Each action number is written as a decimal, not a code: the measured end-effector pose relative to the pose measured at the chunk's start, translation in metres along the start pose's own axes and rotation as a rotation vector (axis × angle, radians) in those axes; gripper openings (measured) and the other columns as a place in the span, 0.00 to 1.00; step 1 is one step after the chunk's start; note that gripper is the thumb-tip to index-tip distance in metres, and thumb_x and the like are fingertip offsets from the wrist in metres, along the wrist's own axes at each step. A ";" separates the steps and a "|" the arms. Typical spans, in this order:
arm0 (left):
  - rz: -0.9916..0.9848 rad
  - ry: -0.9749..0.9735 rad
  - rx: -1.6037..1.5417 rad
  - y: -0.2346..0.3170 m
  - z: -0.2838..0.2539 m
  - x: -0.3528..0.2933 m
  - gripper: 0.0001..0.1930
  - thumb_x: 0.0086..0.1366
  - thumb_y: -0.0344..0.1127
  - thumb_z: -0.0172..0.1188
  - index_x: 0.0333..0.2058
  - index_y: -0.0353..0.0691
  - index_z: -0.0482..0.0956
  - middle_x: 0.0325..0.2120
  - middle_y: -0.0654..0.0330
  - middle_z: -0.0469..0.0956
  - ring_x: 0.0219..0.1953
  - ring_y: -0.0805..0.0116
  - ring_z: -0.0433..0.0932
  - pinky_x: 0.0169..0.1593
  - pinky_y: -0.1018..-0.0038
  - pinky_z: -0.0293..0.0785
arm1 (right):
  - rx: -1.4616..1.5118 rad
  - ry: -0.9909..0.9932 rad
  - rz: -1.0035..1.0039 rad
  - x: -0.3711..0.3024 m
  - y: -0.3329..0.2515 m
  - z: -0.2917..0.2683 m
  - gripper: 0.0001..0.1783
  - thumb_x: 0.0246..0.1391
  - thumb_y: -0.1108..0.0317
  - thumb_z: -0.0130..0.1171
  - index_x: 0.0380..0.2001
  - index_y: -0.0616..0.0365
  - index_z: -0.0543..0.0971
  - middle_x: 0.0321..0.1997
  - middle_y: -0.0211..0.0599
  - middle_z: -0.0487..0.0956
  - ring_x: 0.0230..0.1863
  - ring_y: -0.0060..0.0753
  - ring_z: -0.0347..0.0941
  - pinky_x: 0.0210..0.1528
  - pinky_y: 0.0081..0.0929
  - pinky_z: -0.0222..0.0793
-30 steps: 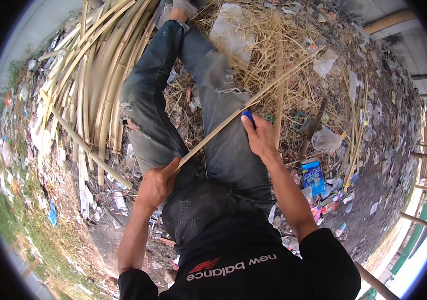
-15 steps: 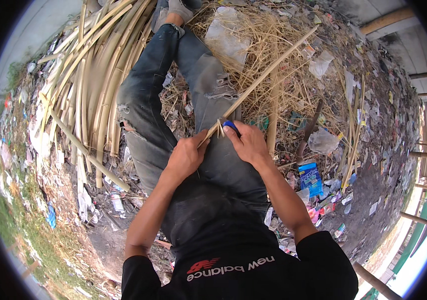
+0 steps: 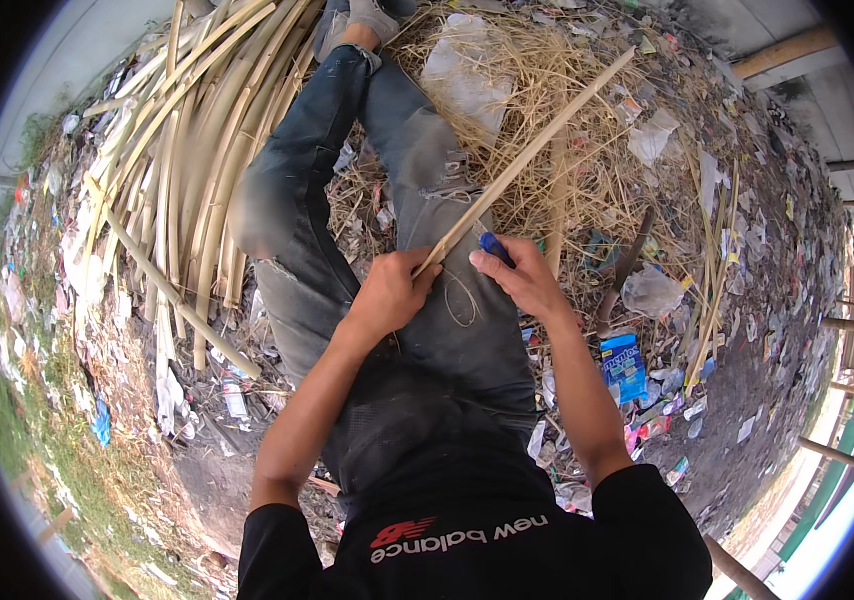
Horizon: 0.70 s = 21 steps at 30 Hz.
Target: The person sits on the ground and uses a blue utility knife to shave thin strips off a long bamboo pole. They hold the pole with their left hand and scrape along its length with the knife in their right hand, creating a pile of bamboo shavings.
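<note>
My left hand (image 3: pixel 394 292) is closed round the lower end of a long, pale bamboo strip (image 3: pixel 537 146). From there the strip slants up and to the right, across my thigh and over the straw. A knife with a blue handle (image 3: pixel 493 249) is gripped in my right hand (image 3: pixel 527 280). Its short blade points up and left, close to the strip's right edge; whether they touch I cannot tell. On my dark trousers, below the strip and between the hands, lies a thin curled shaving (image 3: pixel 463 304).
Many split bamboo lengths (image 3: pixel 215 180) are heaped at the left, beside my leg. Loose straw shavings (image 3: pixel 522 130) cover the ground ahead. A dark stick (image 3: pixel 627 258), a blue wrapper (image 3: pixel 624 370) and scattered plastic litter lie to the right. Wooden poles (image 3: pixel 840 452) stand along the far right.
My right hand with the knife has moved slightly right, away from my left hand. The strip now shows its broader face. A curled shaving now lies on my trousers.
</note>
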State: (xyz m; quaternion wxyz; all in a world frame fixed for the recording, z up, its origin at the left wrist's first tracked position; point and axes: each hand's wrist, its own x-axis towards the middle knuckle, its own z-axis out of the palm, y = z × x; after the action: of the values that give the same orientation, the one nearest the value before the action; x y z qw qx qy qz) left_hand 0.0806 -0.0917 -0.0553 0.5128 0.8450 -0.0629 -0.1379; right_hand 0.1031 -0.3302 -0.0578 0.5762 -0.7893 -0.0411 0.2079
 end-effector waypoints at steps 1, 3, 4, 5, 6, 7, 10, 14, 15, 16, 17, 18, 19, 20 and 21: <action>0.004 -0.001 -0.003 0.000 0.003 0.001 0.11 0.69 0.30 0.63 0.47 0.31 0.85 0.27 0.38 0.82 0.34 0.38 0.85 0.39 0.57 0.78 | -0.132 0.066 -0.052 0.003 0.008 0.006 0.27 0.60 0.45 0.72 0.22 0.58 0.78 0.18 0.24 0.68 0.20 0.21 0.64 0.25 0.32 0.59; 0.016 0.050 0.013 -0.004 0.008 0.000 0.11 0.69 0.30 0.63 0.46 0.31 0.85 0.28 0.38 0.82 0.34 0.36 0.84 0.39 0.57 0.78 | -0.197 0.101 -0.060 0.004 -0.014 0.023 0.27 0.58 0.45 0.73 0.26 0.60 0.81 0.18 0.30 0.71 0.21 0.27 0.67 0.26 0.33 0.63; 0.026 0.073 0.019 -0.003 0.010 0.001 0.11 0.69 0.31 0.63 0.46 0.31 0.85 0.28 0.37 0.82 0.34 0.35 0.83 0.39 0.57 0.78 | -0.232 0.123 -0.063 0.005 -0.023 0.032 0.26 0.58 0.45 0.73 0.28 0.61 0.83 0.18 0.34 0.73 0.21 0.30 0.69 0.27 0.33 0.65; 0.019 0.077 0.027 -0.002 0.011 0.000 0.10 0.70 0.31 0.63 0.45 0.32 0.85 0.29 0.36 0.81 0.36 0.34 0.82 0.39 0.54 0.77 | -0.235 0.211 -0.148 0.009 -0.023 0.041 0.24 0.58 0.48 0.73 0.33 0.62 0.85 0.19 0.40 0.76 0.20 0.37 0.71 0.28 0.35 0.67; 0.011 0.082 0.035 0.000 0.011 0.000 0.10 0.70 0.31 0.62 0.44 0.32 0.84 0.29 0.34 0.81 0.37 0.32 0.82 0.40 0.52 0.77 | -0.244 0.237 -0.131 0.010 -0.020 0.044 0.23 0.59 0.49 0.72 0.33 0.62 0.84 0.19 0.40 0.76 0.20 0.38 0.71 0.28 0.35 0.68; 0.000 0.092 0.045 0.002 0.010 -0.001 0.09 0.70 0.32 0.61 0.43 0.32 0.84 0.29 0.33 0.80 0.38 0.30 0.81 0.40 0.49 0.76 | -0.252 0.258 -0.117 0.013 -0.019 0.047 0.22 0.60 0.51 0.72 0.33 0.62 0.84 0.19 0.41 0.76 0.20 0.39 0.72 0.28 0.35 0.68; 0.021 0.122 0.083 -0.001 0.014 -0.004 0.10 0.70 0.31 0.61 0.44 0.32 0.84 0.30 0.32 0.80 0.38 0.30 0.81 0.40 0.49 0.77 | -0.257 0.285 -0.146 0.018 -0.012 0.050 0.18 0.61 0.56 0.70 0.31 0.63 0.83 0.18 0.40 0.75 0.20 0.36 0.71 0.28 0.35 0.67; 0.044 0.079 0.054 -0.006 0.013 -0.001 0.12 0.70 0.32 0.61 0.49 0.31 0.83 0.29 0.34 0.81 0.35 0.32 0.81 0.38 0.52 0.79 | -0.005 0.043 -0.136 0.016 -0.007 0.035 0.15 0.62 0.61 0.68 0.28 0.63 0.80 0.17 0.40 0.73 0.20 0.29 0.67 0.27 0.34 0.65; 0.018 0.028 0.026 -0.008 0.007 0.001 0.13 0.71 0.32 0.61 0.50 0.32 0.83 0.28 0.37 0.82 0.32 0.36 0.83 0.36 0.55 0.80 | -0.005 0.029 -0.125 0.014 -0.006 0.029 0.15 0.62 0.62 0.67 0.28 0.63 0.80 0.17 0.39 0.72 0.20 0.27 0.66 0.26 0.33 0.64; -0.011 -0.021 -0.003 -0.007 0.002 0.002 0.14 0.71 0.32 0.62 0.51 0.32 0.82 0.26 0.39 0.83 0.29 0.39 0.84 0.35 0.57 0.80 | -0.004 0.012 -0.114 0.010 -0.006 0.023 0.14 0.61 0.62 0.67 0.28 0.63 0.80 0.17 0.38 0.71 0.21 0.25 0.65 0.26 0.33 0.64; -0.080 -0.062 -0.068 -0.006 -0.002 0.003 0.14 0.72 0.33 0.62 0.52 0.33 0.83 0.26 0.47 0.83 0.26 0.52 0.82 0.32 0.62 0.79 | -0.004 -0.005 -0.103 0.007 -0.007 0.020 0.14 0.61 0.63 0.67 0.28 0.63 0.80 0.17 0.38 0.70 0.21 0.23 0.64 0.26 0.33 0.63; -0.150 -0.103 -0.133 -0.003 -0.005 0.004 0.14 0.73 0.33 0.62 0.53 0.34 0.84 0.25 0.54 0.82 0.23 0.65 0.80 0.29 0.68 0.78 | -0.104 0.041 -0.095 0.004 -0.009 0.019 0.15 0.61 0.62 0.68 0.28 0.62 0.80 0.17 0.38 0.71 0.21 0.26 0.66 0.26 0.34 0.64; -0.216 -0.144 -0.195 -0.001 -0.008 0.006 0.15 0.74 0.33 0.62 0.54 0.35 0.85 0.24 0.61 0.82 0.20 0.78 0.78 0.26 0.73 0.77 | -0.204 0.089 -0.088 0.001 -0.013 0.018 0.16 0.60 0.60 0.69 0.27 0.62 0.80 0.17 0.39 0.73 0.20 0.29 0.68 0.27 0.35 0.65; -0.225 -0.154 -0.233 -0.004 -0.009 0.006 0.15 0.74 0.34 0.61 0.54 0.34 0.84 0.24 0.62 0.82 0.20 0.78 0.78 0.25 0.74 0.76 | -0.304 0.137 -0.081 -0.001 -0.016 0.017 0.17 0.60 0.59 0.70 0.27 0.61 0.80 0.18 0.40 0.74 0.20 0.32 0.70 0.27 0.35 0.66; -0.233 -0.164 -0.271 -0.008 -0.009 0.007 0.15 0.75 0.34 0.61 0.54 0.34 0.84 0.24 0.62 0.82 0.20 0.78 0.78 0.25 0.75 0.76 | -0.345 0.133 -0.099 -0.004 -0.015 0.020 0.17 0.59 0.57 0.70 0.27 0.61 0.80 0.19 0.41 0.75 0.21 0.38 0.73 0.28 0.38 0.68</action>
State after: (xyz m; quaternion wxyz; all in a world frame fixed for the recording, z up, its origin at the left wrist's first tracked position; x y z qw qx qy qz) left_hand 0.0898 -0.0824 -0.0601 0.5956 0.7557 0.0131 -0.2720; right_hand 0.0951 -0.3086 -0.0479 0.4431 -0.8855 -0.0770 0.1166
